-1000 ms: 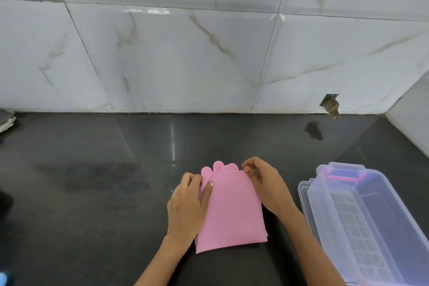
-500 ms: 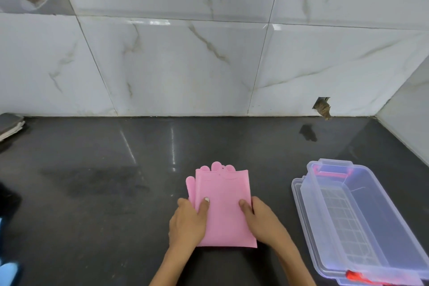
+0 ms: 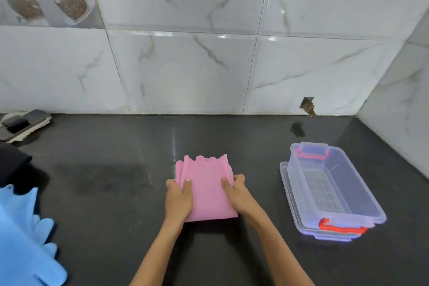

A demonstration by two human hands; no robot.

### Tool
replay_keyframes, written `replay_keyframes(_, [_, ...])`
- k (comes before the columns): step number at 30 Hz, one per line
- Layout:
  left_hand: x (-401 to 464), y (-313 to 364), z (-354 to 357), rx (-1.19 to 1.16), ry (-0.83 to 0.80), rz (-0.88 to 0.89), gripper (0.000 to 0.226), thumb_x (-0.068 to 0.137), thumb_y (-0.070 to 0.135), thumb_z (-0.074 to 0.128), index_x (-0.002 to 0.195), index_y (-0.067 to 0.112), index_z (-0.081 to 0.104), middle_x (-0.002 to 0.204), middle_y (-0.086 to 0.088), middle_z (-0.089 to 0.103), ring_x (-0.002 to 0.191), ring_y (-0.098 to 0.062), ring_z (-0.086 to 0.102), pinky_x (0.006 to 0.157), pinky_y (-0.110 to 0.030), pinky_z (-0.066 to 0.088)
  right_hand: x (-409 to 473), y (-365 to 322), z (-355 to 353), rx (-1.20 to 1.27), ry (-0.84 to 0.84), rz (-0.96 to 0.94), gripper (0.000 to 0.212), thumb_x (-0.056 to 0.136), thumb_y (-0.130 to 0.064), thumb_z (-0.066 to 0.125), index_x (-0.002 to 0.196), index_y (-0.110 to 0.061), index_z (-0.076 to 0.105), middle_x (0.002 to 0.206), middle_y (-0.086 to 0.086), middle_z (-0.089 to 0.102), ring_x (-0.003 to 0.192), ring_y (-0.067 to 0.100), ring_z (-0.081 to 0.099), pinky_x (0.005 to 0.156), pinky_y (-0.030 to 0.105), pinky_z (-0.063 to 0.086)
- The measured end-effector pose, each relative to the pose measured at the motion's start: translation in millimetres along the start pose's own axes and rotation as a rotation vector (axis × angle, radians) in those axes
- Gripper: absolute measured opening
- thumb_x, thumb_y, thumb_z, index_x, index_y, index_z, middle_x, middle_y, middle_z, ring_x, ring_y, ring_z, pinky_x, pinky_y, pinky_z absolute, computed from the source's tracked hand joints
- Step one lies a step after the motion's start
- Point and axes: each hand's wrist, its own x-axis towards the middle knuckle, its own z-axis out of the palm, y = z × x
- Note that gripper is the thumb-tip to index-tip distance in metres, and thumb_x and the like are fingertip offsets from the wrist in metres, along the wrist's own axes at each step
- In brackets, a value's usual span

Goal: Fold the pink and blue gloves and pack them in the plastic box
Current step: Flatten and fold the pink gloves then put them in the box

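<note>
The folded pink gloves (image 3: 206, 187) form a flat stack in the middle of the black counter, and their side edges curl upward. My left hand (image 3: 178, 197) grips the stack's left edge, thumb on top. On the right edge my right hand (image 3: 234, 193) holds it the same way. The blue gloves (image 3: 23, 234) lie unfolded at the near left corner, partly cut off by the frame. A clear plastic box (image 3: 334, 193) with red handles stands open to the right, sitting on its lid, and nothing is inside it.
A dark cloth (image 3: 11, 165) lies at the left edge. A phone on a pad (image 3: 23, 123) rests at the back left by the tiled wall (image 3: 209, 65). A side wall (image 3: 399, 104) closes the right.
Both hands slid from the stack's far corners down to its sides and took hold of the edges, which now bend up. The view pulled back, showing the blue gloves.
</note>
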Motion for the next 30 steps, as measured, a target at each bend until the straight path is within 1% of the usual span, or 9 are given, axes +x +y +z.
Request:
replay_keyframes(3, [-7.2,10.7,-0.8,-0.048,0.008,0.03,0.027,0.096,0.022,0.047,0.108,-0.001,0.04,0.095,-0.005,0.049,0.088,-0.026,0.052,0.076,-0.036,0.044,-12.8,-3.8,-8.0,0.123,0.038,-0.007,0.024,0.099,-0.035,0.036,0.114,-0.017,0.029,0.109,-0.004,0.05,0.091,0.01,0.055,0.075,0.028,0.051])
replay_keyframes(9, [-26.8,81.9,32.7,-0.225,-0.1,0.257,0.032,0.093,0.019,0.05,0.113,-0.006,0.044,0.1,-0.009,0.053,0.084,-0.021,0.052,0.071,-0.032,0.042,-38.4,-40.6,-84.8,0.064,0.31,-0.211,0.029,0.098,-0.031,0.044,0.118,-0.013,0.034,0.108,-0.001,0.051,0.085,0.008,0.053,0.066,0.022,0.043])
replay_keyframes(13, [-45.4,147.0,86.0,-0.389,-0.306,0.262,0.037,0.09,0.015,0.056,0.118,-0.004,0.043,0.105,-0.011,0.055,0.093,-0.024,0.057,0.081,-0.041,0.049,-55.5,-55.1,-178.8,0.061,0.396,-0.252,0.035,0.096,-0.031,0.05,0.121,-0.01,0.037,0.108,0.003,0.054,0.089,0.014,0.055,0.077,0.03,0.047])
replay_keyframes(15, [-56.7,164.7,118.8,-0.412,-0.405,0.241,0.036,0.089,0.013,0.058,0.116,-0.005,0.042,0.109,-0.013,0.055,0.096,-0.024,0.057,0.082,-0.041,0.05,-63.1,-51.4,-222.5,0.049,0.385,-0.207,0.038,0.094,-0.032,0.053,0.121,-0.009,0.037,0.105,0.001,0.056,0.086,0.012,0.057,0.074,0.028,0.05])
replay_keyframes(20, [-74.8,142.0,179.0,-0.118,-0.52,0.312,0.043,0.088,0.017,0.064,0.114,0.007,0.031,0.118,-0.014,0.054,0.108,-0.031,0.058,0.089,-0.038,0.049,-68.1,1.4,-265.6,-0.17,0.394,0.059,0.044,0.096,-0.033,0.049,0.128,-0.006,0.035,0.115,0.006,0.052,0.096,0.019,0.053,0.081,0.035,0.046])
replay_keyframes(23, [-76.2,121.5,189.9,0.144,-0.35,0.508,0.061,0.083,0.038,0.067,0.131,0.015,0.037,0.115,-0.008,0.062,0.102,-0.03,0.062,0.078,-0.035,0.05,-65.3,24.2,-262.0,-0.274,0.487,0.036,0.034,0.098,-0.034,0.044,0.118,-0.006,0.045,0.121,0.014,0.056,0.091,0.02,0.052,0.076,0.031,0.041])
replay_keyframes(25, [-75.0,116.7,188.8,0.312,-0.178,0.607,0.06,0.08,0.049,0.065,0.129,0.019,0.047,0.109,-0.003,0.065,0.102,-0.027,0.059,0.073,-0.032,0.046,-64.7,23.9,-253.9,-0.407,0.529,0.048,0.04,0.099,-0.035,0.037,0.123,-0.005,0.047,0.125,0.018,0.054,0.096,0.025,0.055,0.079,0.034,0.041])
replay_keyframes(28, [-65.9,107.5,182.4,0.379,-0.175,0.584,0.046,0.081,0.043,0.064,0.118,0.017,0.056,0.107,-0.005,0.061,0.099,-0.026,0.06,0.079,-0.036,0.052,-63.2,23.6,-228.8,-0.847,0.778,0.143,0.058,0.098,-0.046,0.03,0.141,-0.008,0.032,0.14,0.02,0.041,0.119,0.036,0.05,0.095,0.044,0.04])
replay_keyframes(30, [-60.6,100.7,178.6,0.351,-0.232,0.559,0.037,0.084,0.036,0.063,0.113,0.014,0.056,0.105,-0.006,0.061,0.094,-0.024,0.061,0.081,-0.037,0.055,-61.0,22.0,-208.1,-1.014,0.887,0.007,0.057,0.097,-0.048,0.029,0.145,-0.017,0.027,0.142,0.014,0.041,0.125,0.034,0.047,0.102,0.048,0.037])
